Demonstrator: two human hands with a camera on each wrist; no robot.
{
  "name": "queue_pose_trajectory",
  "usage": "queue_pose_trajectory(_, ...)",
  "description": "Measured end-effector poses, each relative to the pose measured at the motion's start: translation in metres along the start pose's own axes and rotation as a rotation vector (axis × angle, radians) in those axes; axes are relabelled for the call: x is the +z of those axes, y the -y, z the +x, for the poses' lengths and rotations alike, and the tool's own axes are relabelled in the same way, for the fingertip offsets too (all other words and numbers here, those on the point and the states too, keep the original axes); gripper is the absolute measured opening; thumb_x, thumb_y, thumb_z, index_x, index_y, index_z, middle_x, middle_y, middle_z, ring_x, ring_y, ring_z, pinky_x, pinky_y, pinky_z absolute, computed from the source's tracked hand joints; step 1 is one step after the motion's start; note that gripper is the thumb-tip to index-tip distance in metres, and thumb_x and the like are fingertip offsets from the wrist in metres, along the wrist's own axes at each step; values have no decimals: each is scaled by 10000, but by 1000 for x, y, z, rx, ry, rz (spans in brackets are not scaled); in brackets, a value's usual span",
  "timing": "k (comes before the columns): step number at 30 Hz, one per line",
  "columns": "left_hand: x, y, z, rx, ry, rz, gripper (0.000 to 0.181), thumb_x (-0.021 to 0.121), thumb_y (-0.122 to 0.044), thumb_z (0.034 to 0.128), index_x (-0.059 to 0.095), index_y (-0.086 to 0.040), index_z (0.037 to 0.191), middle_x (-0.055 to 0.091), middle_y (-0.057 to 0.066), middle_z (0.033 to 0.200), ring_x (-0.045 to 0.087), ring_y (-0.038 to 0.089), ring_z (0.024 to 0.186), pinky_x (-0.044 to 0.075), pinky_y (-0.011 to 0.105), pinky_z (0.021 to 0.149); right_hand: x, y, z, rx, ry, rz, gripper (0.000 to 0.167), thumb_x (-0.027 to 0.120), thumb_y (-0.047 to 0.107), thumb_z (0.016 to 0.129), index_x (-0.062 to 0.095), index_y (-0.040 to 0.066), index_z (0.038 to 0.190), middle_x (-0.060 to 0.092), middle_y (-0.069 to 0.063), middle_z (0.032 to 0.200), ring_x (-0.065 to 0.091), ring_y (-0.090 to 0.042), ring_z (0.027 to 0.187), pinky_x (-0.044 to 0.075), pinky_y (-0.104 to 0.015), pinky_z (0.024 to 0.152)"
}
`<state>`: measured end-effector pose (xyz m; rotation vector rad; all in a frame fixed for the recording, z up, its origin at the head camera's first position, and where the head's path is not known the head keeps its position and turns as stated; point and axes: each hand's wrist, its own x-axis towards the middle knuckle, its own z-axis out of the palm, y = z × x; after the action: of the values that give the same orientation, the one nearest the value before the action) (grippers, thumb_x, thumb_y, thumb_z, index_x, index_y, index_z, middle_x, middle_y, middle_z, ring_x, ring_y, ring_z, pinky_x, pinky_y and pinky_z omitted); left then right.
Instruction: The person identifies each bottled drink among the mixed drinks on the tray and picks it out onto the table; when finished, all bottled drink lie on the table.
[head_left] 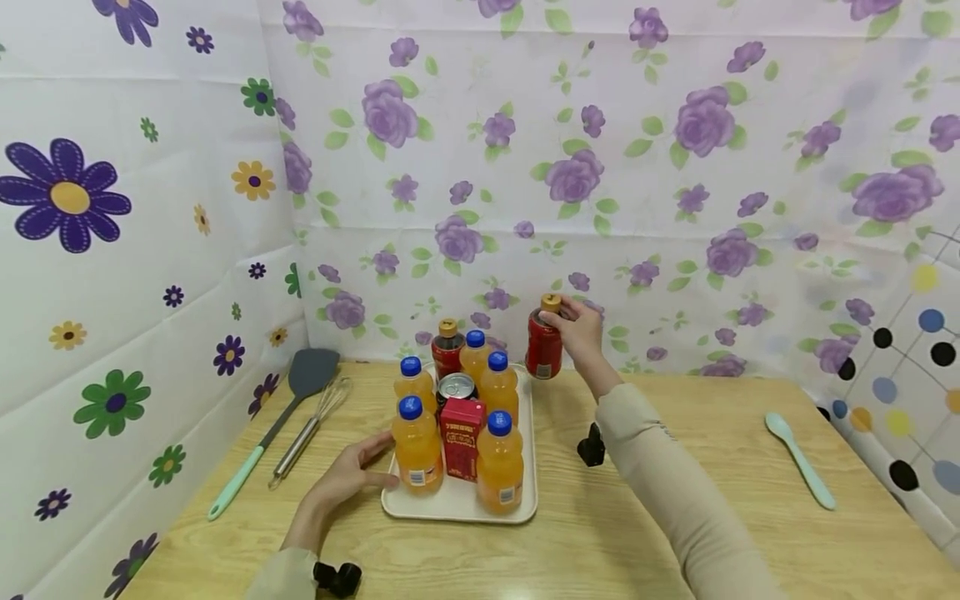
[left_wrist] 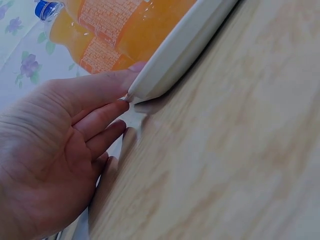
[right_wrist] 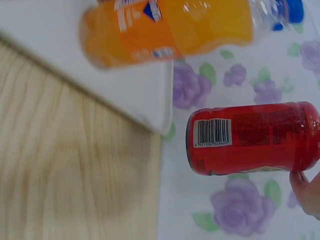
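Observation:
My right hand (head_left: 581, 333) grips a red-labelled bottle (head_left: 543, 346) with a gold cap near its top, in the air past the tray's back right corner. In the right wrist view, the bottle's red side with a barcode (right_wrist: 212, 132) shows; only a fingertip is visible there. A cream tray (head_left: 457, 510) bears several orange-drink bottles (head_left: 417, 450) with blue caps, a red carton (head_left: 462, 437), a dark can (head_left: 456, 387) and another gold-capped red bottle (head_left: 447, 348). At the tray's left side, my left hand (left_wrist: 65, 135) pinches the rim between thumb and finger.
Left of the tray lie a grey-headed spatula (head_left: 288, 417) and a whisk (head_left: 311, 429) on the wooden table (head_left: 600, 533). A mint spoon (head_left: 798, 458) lies far right. Flower-printed sheets (head_left: 465, 167) stand behind and to the left.

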<state>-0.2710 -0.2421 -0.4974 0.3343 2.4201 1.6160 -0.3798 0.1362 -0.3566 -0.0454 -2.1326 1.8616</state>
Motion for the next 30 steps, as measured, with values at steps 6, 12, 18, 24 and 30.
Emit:
queue_pose_trajectory(6,-4,1,-6,18,1,-31,873,814,-114,772,340,30,1491,343,236,1546,321,428,1439,256,550,1222,-29,8,3,28,-6,-56,554,737,189,872,553,76,1383,579,-128,1390,557,-250,1305,459,-354,1140)
queue_pose_trajectory(12,-3,-1,-10,16,-7,-17,876,816,-138,776,342,9,1497,374,218,1538,362,411,1423,297,537,1212,-66,19,4,26,-5,-73,589,720,181,887,502,67,1422,547,-129,1423,532,-243,1328,438,-338,1156)
queue_pose_trajectory(18,-1,-2,-7,25,-4,-42,868,811,-112,778,340,24,1494,394,241,1522,382,414,1410,354,491,1195,-102,28,8,25,-43,-133,612,718,245,890,486,106,1440,543,-103,1425,532,-223,1328,463,-281,1127)
queue_pose_trajectory(24,-1,-1,-4,28,20,-112,866,798,-86,789,309,82,1484,367,306,1509,372,447,1404,430,380,1155,-134,24,11,58,-100,-147,623,713,282,893,479,115,1445,513,-92,1453,501,-218,1357,422,-313,1168)
queue_pose_trajectory(30,-1,0,0,14,26,-144,845,789,-78,797,320,78,1481,364,302,1513,373,446,1405,465,323,1125,-163,7,12,106,-161,-155,646,693,294,908,436,120,1474,475,-86,1481,485,-214,1368,423,-310,1166)
